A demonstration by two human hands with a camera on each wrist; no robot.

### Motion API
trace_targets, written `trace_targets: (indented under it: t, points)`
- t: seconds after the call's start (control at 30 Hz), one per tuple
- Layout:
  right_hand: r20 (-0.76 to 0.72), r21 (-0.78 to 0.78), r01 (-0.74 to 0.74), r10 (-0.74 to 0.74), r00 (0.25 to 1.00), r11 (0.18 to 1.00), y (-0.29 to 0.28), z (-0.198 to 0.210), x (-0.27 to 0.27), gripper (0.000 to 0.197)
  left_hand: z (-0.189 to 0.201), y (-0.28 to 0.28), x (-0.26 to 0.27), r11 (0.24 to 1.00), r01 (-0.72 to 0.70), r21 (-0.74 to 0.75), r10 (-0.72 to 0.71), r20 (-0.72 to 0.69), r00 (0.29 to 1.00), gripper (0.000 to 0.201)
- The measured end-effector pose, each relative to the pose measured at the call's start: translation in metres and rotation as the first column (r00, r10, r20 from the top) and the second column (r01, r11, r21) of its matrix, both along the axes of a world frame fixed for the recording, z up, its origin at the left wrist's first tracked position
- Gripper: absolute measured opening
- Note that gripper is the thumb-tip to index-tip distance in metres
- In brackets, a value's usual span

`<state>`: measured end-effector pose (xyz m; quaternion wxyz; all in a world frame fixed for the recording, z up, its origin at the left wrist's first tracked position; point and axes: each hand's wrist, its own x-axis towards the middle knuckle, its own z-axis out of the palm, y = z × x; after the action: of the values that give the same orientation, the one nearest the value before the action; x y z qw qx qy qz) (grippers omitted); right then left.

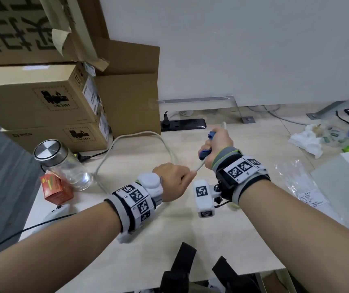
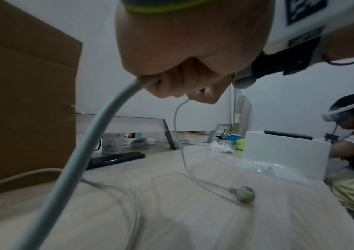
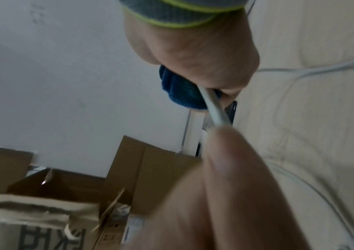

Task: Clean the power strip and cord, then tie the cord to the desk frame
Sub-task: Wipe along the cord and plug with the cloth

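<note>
The left hand (image 1: 174, 178) pinches the white round cord (image 1: 199, 167); the right hand (image 1: 219, 144) clenches a blue cloth (image 1: 203, 154) around it above the pale wooden tabletop (image 1: 190, 240).

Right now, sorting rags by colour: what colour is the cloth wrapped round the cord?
Blue. The cloth in the right hand shows best in the right wrist view.

Pale desk (image 1: 190, 240) — white wall (image 1: 232, 49)

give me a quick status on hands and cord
Left hand pinches the white cord. Right hand grips the cord inside a blue cloth. Cord not yet tied; nothing blocking.
</note>
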<state>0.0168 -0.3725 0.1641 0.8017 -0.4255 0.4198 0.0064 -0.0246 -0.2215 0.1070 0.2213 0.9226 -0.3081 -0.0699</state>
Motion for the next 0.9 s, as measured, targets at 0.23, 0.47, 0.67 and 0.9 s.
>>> trace_targets:
  t: [0.23, 0.47, 0.67, 0.9]
  points:
    - [-0.029, -0.129, 0.046, -0.051, 0.998, 0.991, -0.032, 0.009, 0.002, 0.018, -0.020, 0.039, -0.017, 0.798, 0.262, 0.543, -0.195, -0.180, 0.964, 0.054]
    - [0.074, -0.119, 0.085, -0.076, 0.994, 0.989, 0.000, 0.008, -0.006, 0.020, -0.017, 0.012, 0.000, 0.980, 0.033, 0.198, 0.059, -0.442, 0.895, 0.038]
    - [0.078, -0.143, 0.075, -0.064, 0.995, 0.987, 0.015, 0.006, -0.010, 0.023, 0.018, -0.037, -0.001, 0.731, -0.599, -0.326, 0.254, -0.685, 0.683, 0.039]
    - [0.058, -0.008, 0.053, -0.052, 0.997, 0.999, 0.000, 0.006, -0.002, 0.018, 0.011, -0.011, 0.004, 0.953, -0.259, -0.158, 0.243, -0.112, 0.963, 0.059]
